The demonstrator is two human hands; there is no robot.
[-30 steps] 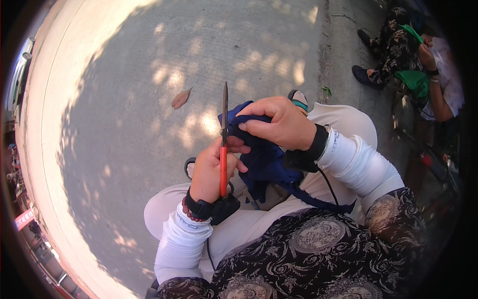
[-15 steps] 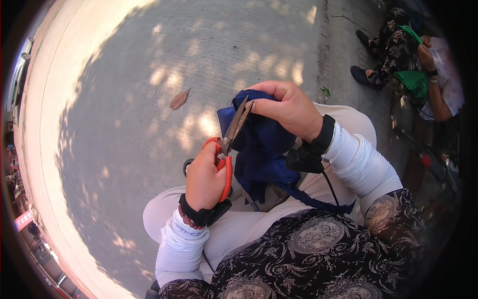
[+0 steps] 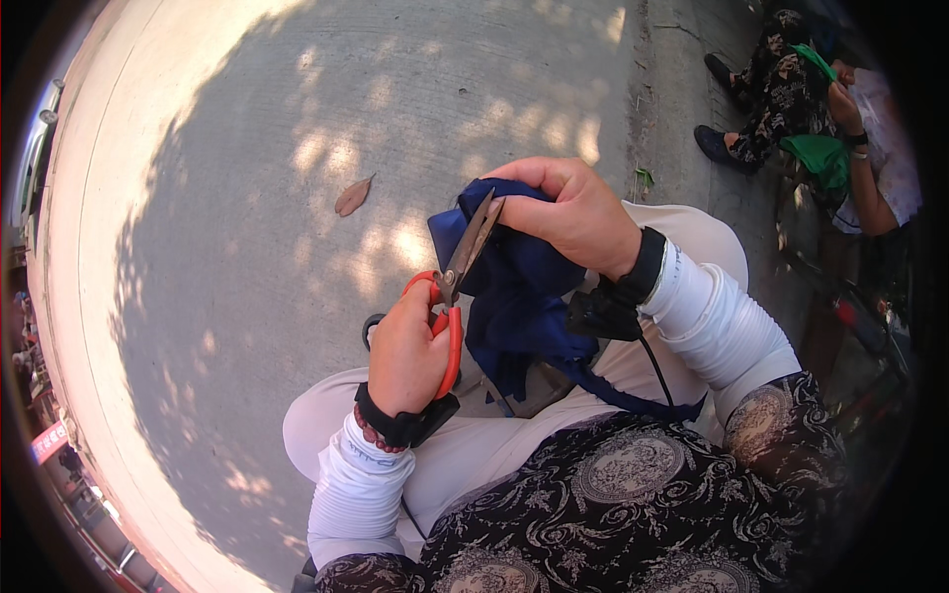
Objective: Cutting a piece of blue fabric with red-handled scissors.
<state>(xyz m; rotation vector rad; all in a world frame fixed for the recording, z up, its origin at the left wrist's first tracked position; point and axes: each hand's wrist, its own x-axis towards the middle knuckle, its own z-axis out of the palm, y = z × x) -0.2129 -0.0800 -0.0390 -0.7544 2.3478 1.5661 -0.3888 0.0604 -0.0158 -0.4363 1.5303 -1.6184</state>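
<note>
My left hand point(image 3: 406, 353) is closed round the red handles of a pair of scissors point(image 3: 462, 259). The blades stand slightly apart and point up toward the fingertips of my right hand point(image 3: 581, 219). That hand pinches the upper edge of a dark blue cloth point(image 3: 524, 259) between thumb and fingers. The blade tips lie at the cloth's top, close beside my right thumb. Below, the cloth hangs in folds between my knees, and a narrow strip of it trails over my right thigh. What lies directly behind the blades is partly hidden.
Grey concrete ground point(image 3: 247, 296) with dappled shade spreads ahead, and a dry brown leaf point(image 3: 353, 196) lies on it. At the upper right sits another person in patterned trousers point(image 3: 781, 94), holding green cloth point(image 3: 819, 161). A black cable point(image 3: 656, 371) runs from my right wrist device.
Hands, scissors and blue cloth keep nearly the same pose. The whole view has shifted very slightly, with the leaf and the other person a little displaced.
</note>
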